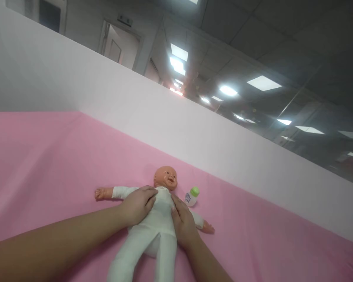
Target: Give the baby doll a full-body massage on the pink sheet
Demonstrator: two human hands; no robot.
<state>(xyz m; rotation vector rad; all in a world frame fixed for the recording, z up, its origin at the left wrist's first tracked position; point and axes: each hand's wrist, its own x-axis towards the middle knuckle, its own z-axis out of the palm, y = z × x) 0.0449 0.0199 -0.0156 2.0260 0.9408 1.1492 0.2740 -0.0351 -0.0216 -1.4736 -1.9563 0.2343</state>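
While the doll [159, 215] lies supine, the left hand [139, 206] and right hand [184, 223], loosely spread, seem to steady its chest; moving it calls for even support.

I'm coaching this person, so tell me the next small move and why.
Probably a light stroke with both hands down the doll's torso: the left hand and right hand already rest on either side of its chest, while the bottle sits apart, in neither hand.
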